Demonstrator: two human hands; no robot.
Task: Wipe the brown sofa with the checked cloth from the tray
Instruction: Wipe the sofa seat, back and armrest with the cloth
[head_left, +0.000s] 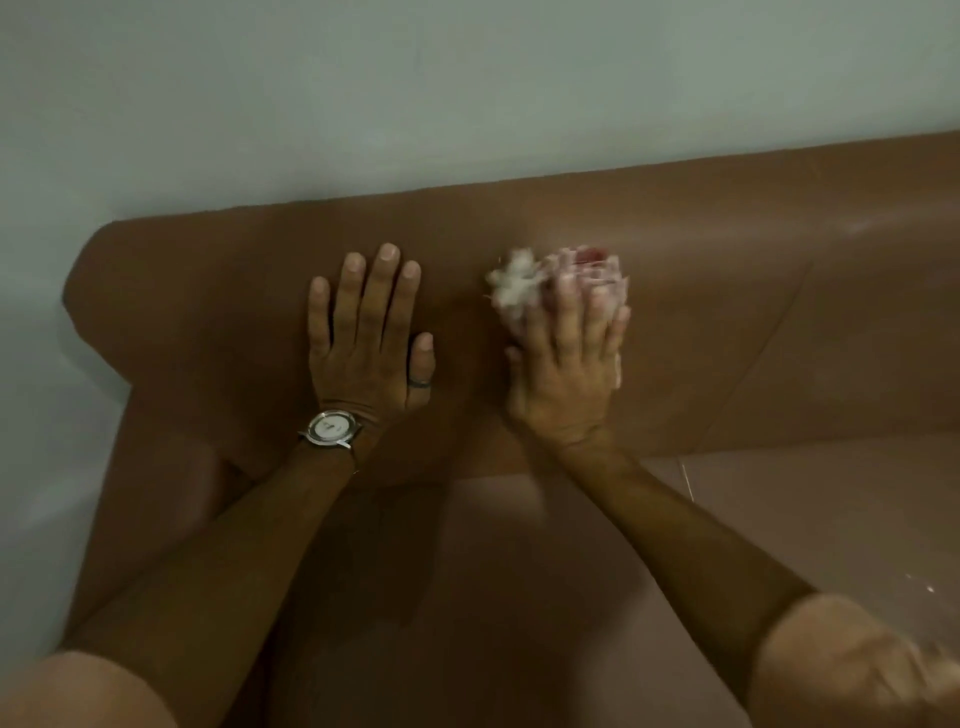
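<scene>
The brown sofa (727, 291) fills the view, its backrest running left to right below a pale wall. My right hand (566, 374) presses a bunched checked cloth (524, 283), white with pink and red, flat against the backrest; the cloth pokes out past my fingertips and is blurred. My left hand (363, 338) lies flat on the backrest to the left of the cloth, fingers spread, holding nothing. It wears a ring and a wristwatch.
The sofa's seat cushion (519, 571) lies below my arms, with a seam (685, 478) at the right. The left armrest (150, 415) meets the pale wall (415, 104). No tray is in view.
</scene>
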